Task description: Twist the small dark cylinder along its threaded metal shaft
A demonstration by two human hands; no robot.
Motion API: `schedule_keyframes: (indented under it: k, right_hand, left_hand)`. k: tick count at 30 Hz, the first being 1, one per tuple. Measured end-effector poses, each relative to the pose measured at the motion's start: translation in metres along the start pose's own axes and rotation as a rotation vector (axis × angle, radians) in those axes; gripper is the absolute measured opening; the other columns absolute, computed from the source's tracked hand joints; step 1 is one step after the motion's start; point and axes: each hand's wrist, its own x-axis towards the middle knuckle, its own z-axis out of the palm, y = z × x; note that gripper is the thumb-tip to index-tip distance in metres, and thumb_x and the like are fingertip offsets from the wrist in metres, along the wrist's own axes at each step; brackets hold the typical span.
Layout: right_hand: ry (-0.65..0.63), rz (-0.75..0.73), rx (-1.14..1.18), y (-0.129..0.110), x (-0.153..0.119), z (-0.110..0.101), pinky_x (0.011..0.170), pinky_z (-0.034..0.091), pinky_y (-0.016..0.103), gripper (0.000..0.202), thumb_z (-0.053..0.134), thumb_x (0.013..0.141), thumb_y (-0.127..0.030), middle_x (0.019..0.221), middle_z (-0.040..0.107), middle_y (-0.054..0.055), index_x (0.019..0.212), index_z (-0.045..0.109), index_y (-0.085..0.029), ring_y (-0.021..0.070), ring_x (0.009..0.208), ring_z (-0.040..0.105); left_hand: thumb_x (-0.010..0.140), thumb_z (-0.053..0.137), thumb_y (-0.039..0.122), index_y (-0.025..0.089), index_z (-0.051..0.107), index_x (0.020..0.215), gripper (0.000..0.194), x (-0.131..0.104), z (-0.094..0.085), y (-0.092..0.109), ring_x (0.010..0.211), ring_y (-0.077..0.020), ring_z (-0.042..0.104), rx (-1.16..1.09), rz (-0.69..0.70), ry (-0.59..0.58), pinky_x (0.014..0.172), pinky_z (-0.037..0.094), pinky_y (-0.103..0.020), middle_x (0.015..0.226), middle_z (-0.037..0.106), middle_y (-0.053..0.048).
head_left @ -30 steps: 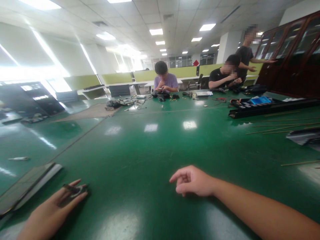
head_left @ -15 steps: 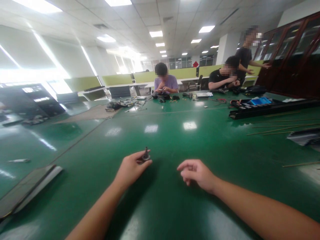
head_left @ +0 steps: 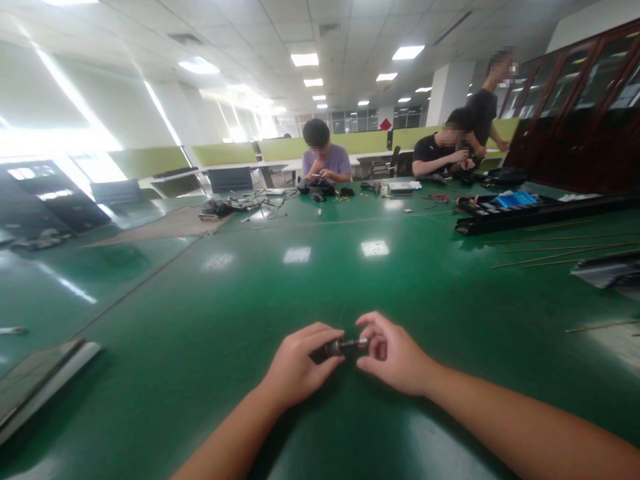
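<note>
My left hand (head_left: 310,363) pinches a small dark metal part with a wide round base and a thin shaft (head_left: 349,345) between thumb and fingers. The part lies sideways, its shaft pointing right. Its base is partly hidden by my fingers. Close by on the right is my right hand (head_left: 393,353), fingers curled but apart from the thumb. The shaft's tip reaches the gap between them; whether it touches a finger I cannot tell. Both hands are over the green tabletop (head_left: 260,293).
A flat dark panel (head_left: 47,380) lies at the left. Thin brass-coloured rods (head_left: 565,249) and a long black tray (head_left: 530,215) lie at the right. Cables and tools (head_left: 245,205) are spread along the far side. Two seated people (head_left: 326,160) work there; another person stands behind.
My left hand has moved right towards my right hand, and the metal part has tipped from upright to sideways. My right hand's thumb and forefinger have spread apart. The view has shifted slightly.
</note>
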Motion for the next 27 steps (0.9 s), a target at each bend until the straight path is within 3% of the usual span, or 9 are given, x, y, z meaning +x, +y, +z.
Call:
schedule_keyframes:
  k: [6, 13, 27]
  right_hand:
    - [-0.011, -0.035, -0.129, -0.0003, -0.0031, 0.0035, 0.058, 0.043, 0.023, 0.051, 0.066, 0.072, -0.009, 0.094, 0.066, 0.000, 0.118, 0.051, -0.025, 0.0120, 0.065, 0.059]
    - [-0.018, -0.050, -0.112, 0.0014, -0.0031, 0.0048, 0.062, 0.045, 0.023, 0.047, 0.064, 0.073, -0.007, 0.093, 0.066, 0.001, 0.116, 0.052, -0.024, 0.0134, 0.071, 0.061]
    - [-0.032, -0.050, -0.160, -0.0038, -0.0054, 0.0019, 0.061, 0.042, 0.024, 0.031, 0.062, 0.077, -0.010, 0.092, 0.068, 0.001, 0.105, 0.058, -0.023, 0.0142, 0.070, 0.060]
  left_hand:
    - [0.077, 0.071, 0.020, 0.023, 0.065, 0.117, 0.040, -0.0008, 0.0100, -0.0075, 0.094, -0.0211, 0.068, -0.005, -0.008, -0.018, 0.087, 0.054, -0.034, 0.106, 0.072, -0.008]
    - [0.078, 0.068, 0.019, 0.022, 0.068, 0.100, 0.022, 0.0013, 0.0078, 0.0002, 0.086, -0.0185, 0.067, -0.049, 0.018, -0.049, 0.079, 0.053, -0.030, 0.094, 0.072, -0.005]
    - [0.079, 0.073, 0.027, 0.022, 0.071, 0.101, 0.023, 0.0006, 0.0095, -0.0017, 0.084, -0.0183, 0.068, -0.039, 0.023, -0.010, 0.079, 0.052, -0.030, 0.093, 0.074, -0.005]
